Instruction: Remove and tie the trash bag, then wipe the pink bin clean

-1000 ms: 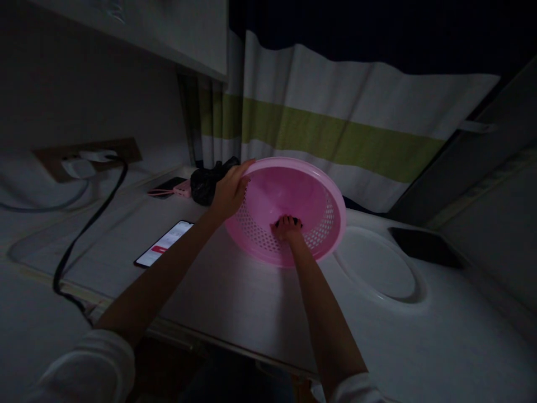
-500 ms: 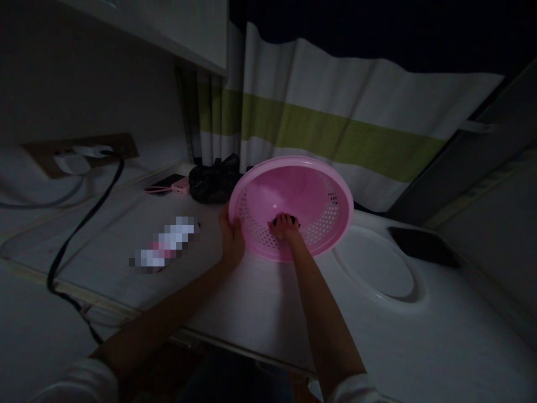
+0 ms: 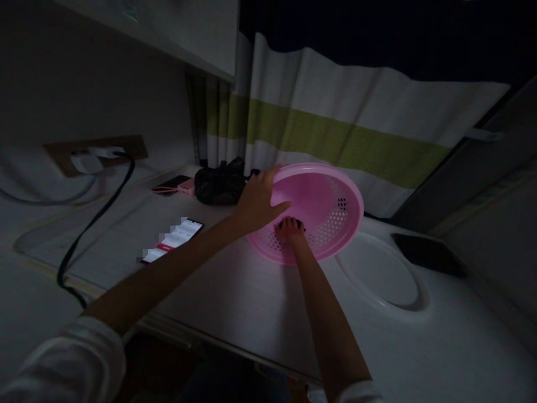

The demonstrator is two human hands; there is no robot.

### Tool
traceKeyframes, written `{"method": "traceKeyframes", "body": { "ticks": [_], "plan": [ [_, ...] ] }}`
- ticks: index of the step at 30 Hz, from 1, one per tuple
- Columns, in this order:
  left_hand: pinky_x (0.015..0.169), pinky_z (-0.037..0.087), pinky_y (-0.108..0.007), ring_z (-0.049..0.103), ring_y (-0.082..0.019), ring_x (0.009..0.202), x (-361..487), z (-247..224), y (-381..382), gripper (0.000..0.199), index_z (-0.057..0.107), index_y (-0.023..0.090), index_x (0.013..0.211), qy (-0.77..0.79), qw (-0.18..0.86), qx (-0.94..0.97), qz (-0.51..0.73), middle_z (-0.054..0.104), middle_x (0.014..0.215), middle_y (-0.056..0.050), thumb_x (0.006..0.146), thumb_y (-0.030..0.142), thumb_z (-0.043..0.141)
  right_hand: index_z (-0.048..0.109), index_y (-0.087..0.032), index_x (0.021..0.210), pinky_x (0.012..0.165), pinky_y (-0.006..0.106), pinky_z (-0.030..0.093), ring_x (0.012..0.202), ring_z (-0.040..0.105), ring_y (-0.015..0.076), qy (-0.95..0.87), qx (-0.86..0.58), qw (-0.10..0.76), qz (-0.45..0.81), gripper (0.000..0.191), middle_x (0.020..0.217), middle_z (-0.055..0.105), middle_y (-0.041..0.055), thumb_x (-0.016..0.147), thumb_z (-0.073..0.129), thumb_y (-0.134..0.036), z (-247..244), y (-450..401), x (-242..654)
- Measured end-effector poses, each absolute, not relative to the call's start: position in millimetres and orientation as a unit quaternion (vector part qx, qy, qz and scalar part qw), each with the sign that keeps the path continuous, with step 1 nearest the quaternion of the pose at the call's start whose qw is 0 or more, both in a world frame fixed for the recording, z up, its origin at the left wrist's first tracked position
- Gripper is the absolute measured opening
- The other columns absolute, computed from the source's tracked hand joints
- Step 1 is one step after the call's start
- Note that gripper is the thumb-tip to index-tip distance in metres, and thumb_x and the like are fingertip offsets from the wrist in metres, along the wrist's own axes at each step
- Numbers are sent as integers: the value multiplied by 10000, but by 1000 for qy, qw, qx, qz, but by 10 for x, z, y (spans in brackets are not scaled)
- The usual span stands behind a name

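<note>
A pink basket [image 3: 350, 224] with a perforated wall is tilted on the white table, its opening facing me. My left hand [image 3: 260, 201] is at the basket's left rim, fingers along the rim and thumb spread apart over the opening. Inside the basket, my right hand [image 3: 290, 228] has its fingers wrapped over a small black object [image 3: 298, 224], pressed against the lower inner wall. Most of the black object is hidden under the fingers.
A lit phone [image 3: 174, 240] lies left on the table [image 3: 251, 302]. Behind are a black plastic bag [image 3: 220, 183] and a pink strapped item [image 3: 187, 187]. A round white lid [image 3: 381, 274] and a dark flat object [image 3: 428, 254] lie right. Cables hang from a wall socket [image 3: 136, 146].
My left hand has moved up and right along the basket's rim, its thumb now over the opening. My right hand stays on the black object. The view has shifted slightly.
</note>
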State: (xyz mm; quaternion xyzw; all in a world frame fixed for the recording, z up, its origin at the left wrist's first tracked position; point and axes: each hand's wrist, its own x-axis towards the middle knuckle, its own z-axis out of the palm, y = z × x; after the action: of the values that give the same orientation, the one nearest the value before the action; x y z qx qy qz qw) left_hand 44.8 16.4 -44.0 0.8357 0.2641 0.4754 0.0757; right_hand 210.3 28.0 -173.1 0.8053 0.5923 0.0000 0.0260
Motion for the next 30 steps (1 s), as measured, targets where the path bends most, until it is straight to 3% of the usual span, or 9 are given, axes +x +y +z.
{"method": "traceKeyframes", "body": {
  "ticks": [4, 7, 11, 18, 23, 30],
  "plan": [
    [950, 388, -393, 527, -262, 1102, 617, -40, 271, 661, 431, 144, 1262, 306, 23, 855, 419, 556, 1204, -127, 709, 412, 673, 314, -22, 1377, 1048, 551, 133, 1321, 245, 308, 588, 808, 15, 37, 598, 1449, 283, 188, 901, 226, -374, -1758, 235, 2015],
    [782, 446, -310, 612, -212, 871, 589, -8, 415, 429, 601, 139, 1039, 313, 37, 856, 409, 659, 904, -75, 767, 472, 597, 318, 3, 1368, 1038, 560, 132, 1305, 260, 325, 585, 809, 8, 59, 607, 1431, 308, 208, 900, 218, -371, -1778, 217, 1978],
    [630, 411, -236, 577, -146, 670, 409, -130, 561, 345, 641, 134, 803, 293, 73, 836, 458, 624, 686, -24, 807, 467, 549, 353, 11, 1349, 1030, 578, 112, 1302, 251, 349, 587, 807, 13, 66, 603, 1416, 328, 222, 882, 268, -361, -1774, 222, 2000],
    [532, 359, -206, 502, -101, 571, 83, -439, 747, 289, 614, 149, 737, 304, 150, 776, 532, 564, 620, 13, 804, 425, 561, 391, -5, 1331, 1013, 560, 152, 1269, 300, 345, 605, 794, 11, 68, 573, 1389, 365, 236, 871, 290, -332, -1749, 218, 1967],
    [482, 336, -206, 469, -97, 527, 26, -628, 789, 356, 603, 150, 719, 316, 205, 747, 548, 524, 581, 21, 801, 489, 533, 389, -26, 1334, 988, 532, 229, 1234, 352, 331, 603, 797, 14, 37, 596, 1378, 378, 233, 877, 281, -394, -1740, 211, 1934],
    [599, 462, -250, 585, -153, 686, 304, -1327, 512, 435, 617, 149, 870, 349, 405, 560, 633, 625, 746, -28, 765, 565, 548, 310, -57, 1382, 1030, 506, 206, 1307, 276, 294, 574, 818, 31, -28, 630, 1429, 323, 189, 892, 242, -445, -1712, 210, 2129]
  ]
}}
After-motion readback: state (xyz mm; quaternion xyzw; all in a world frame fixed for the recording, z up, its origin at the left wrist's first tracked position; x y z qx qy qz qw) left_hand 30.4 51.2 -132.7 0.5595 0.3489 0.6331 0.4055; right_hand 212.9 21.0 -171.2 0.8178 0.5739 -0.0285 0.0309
